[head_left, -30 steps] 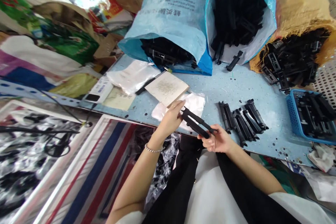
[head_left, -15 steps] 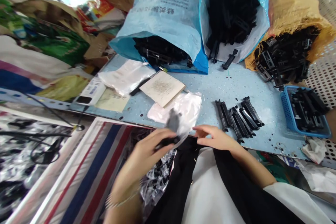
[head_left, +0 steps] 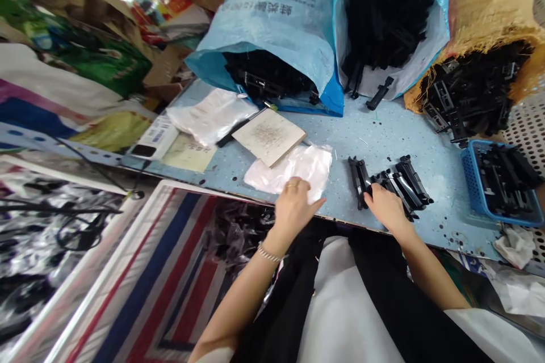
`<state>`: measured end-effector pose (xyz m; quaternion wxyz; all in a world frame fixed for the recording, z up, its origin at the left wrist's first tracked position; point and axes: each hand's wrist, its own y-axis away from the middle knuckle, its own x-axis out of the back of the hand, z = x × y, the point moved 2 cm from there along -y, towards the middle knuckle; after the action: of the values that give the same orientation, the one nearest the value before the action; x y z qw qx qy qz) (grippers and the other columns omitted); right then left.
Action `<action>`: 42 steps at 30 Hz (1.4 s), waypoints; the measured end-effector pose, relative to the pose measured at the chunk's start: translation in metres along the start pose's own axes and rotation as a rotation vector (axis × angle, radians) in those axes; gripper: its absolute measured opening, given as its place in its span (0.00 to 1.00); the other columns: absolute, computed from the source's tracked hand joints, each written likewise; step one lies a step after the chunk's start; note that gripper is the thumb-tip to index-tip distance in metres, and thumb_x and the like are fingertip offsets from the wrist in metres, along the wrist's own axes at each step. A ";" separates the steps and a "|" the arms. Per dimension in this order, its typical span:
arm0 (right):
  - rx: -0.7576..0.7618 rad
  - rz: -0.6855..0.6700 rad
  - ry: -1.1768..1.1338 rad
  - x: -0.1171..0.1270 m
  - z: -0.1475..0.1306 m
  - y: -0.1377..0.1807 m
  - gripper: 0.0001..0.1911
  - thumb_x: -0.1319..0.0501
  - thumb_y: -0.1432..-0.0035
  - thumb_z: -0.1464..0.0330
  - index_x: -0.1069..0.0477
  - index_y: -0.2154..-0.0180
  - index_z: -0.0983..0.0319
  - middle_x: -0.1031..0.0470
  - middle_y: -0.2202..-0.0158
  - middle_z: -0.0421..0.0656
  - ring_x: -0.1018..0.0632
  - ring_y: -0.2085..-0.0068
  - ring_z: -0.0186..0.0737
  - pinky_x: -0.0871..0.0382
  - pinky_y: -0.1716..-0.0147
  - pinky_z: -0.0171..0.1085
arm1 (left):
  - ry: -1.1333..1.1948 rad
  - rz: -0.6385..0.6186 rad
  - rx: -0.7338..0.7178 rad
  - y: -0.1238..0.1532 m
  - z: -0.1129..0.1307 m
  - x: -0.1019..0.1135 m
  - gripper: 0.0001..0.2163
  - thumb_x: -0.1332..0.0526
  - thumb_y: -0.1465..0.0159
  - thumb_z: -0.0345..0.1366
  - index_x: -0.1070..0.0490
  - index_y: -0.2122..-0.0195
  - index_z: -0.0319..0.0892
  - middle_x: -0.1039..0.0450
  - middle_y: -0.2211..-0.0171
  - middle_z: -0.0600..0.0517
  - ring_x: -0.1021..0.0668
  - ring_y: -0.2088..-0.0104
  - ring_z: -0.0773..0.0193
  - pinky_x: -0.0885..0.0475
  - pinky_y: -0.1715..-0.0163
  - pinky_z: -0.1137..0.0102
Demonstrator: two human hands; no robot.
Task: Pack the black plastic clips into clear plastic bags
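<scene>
My left hand (head_left: 293,204) rests on a stack of clear plastic bags (head_left: 304,167) at the near edge of the blue table (head_left: 374,130). Its fingers curl down onto the top bag and the thumb sticks out to the right. My right hand (head_left: 386,207) lies over the near ends of a row of black plastic parts (head_left: 402,181). Its fingers are bent around one of them, and the fingertips are partly hidden among the parts.
Two blue sacks (head_left: 281,22) and a yellow sack (head_left: 481,17) of black parts stand at the back. A blue basket (head_left: 470,181) of parts sits at the right. A tan board (head_left: 269,136) and papers lie left of the bags. A striped sack (head_left: 170,272) stands by my knee.
A second ago both hands held a black part at the table edge. The left hand swung it down to the left, then came back onto the bags. The right hand moved right onto the row of parts.
</scene>
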<state>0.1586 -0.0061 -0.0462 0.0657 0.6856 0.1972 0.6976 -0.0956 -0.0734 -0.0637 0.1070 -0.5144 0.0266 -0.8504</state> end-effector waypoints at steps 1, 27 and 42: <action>0.009 -0.005 -0.072 -0.001 0.003 -0.002 0.14 0.47 0.32 0.63 0.31 0.54 0.65 0.21 0.60 0.55 0.18 0.61 0.52 0.32 0.63 0.41 | -0.013 -0.017 -0.025 -0.009 0.012 -0.009 0.11 0.36 0.38 0.42 0.27 0.61 0.39 0.26 0.56 0.38 0.22 0.58 0.49 0.27 0.63 0.62; 0.115 -0.389 -2.118 -0.030 -0.099 -0.065 0.12 0.31 0.47 0.61 0.28 0.67 0.62 0.18 0.67 0.45 0.17 0.61 0.42 0.22 0.57 0.41 | 0.952 -0.130 0.369 -0.038 -0.028 -0.005 0.13 0.32 0.46 0.45 0.29 0.73 0.41 0.32 0.79 0.56 0.30 0.77 0.68 0.35 0.74 0.72; 0.243 -1.117 -2.045 -0.030 -0.066 0.020 0.22 0.47 0.35 0.51 0.28 0.60 0.63 0.45 0.90 0.29 0.49 0.89 0.28 0.52 0.90 0.28 | 0.516 -0.159 -0.062 -0.029 -0.027 0.008 0.21 0.42 0.39 0.29 0.29 0.44 0.41 0.33 0.40 0.40 0.22 0.66 0.67 0.22 0.63 0.68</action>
<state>0.0987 -0.0474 -0.0662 0.4249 0.7473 0.3918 -0.3278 -0.1280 -0.0483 -0.0648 0.0134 -0.2842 0.0387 -0.9579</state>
